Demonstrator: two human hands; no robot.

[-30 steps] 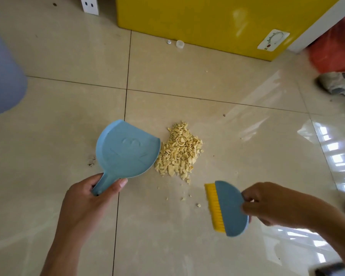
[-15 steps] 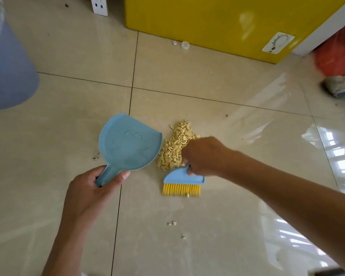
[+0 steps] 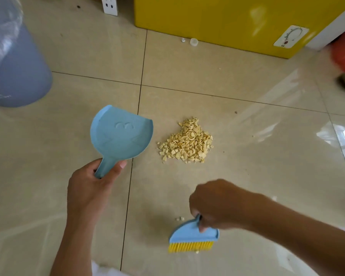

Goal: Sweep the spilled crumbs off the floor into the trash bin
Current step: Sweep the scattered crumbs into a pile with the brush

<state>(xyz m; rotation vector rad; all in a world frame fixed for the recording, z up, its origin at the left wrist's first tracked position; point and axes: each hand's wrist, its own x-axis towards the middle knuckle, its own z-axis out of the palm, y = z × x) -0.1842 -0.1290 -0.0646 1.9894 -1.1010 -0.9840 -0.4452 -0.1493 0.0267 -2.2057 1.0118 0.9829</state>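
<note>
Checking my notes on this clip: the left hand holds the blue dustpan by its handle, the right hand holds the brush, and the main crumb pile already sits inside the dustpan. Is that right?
Not quite. The head view shows the crumb pile still on the floor tile, to the right of the dustpan and apart from it; the pan is empty. The rest holds: the left hand grips the dustpan's handle, and the right hand holds the brush.

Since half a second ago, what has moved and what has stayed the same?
The right hand pulled the brush back toward the person, away from the crumb pile, down to a few stray crumbs. Nothing was let go. The left hand holds the dustpan as before, left of the pile.
</note>
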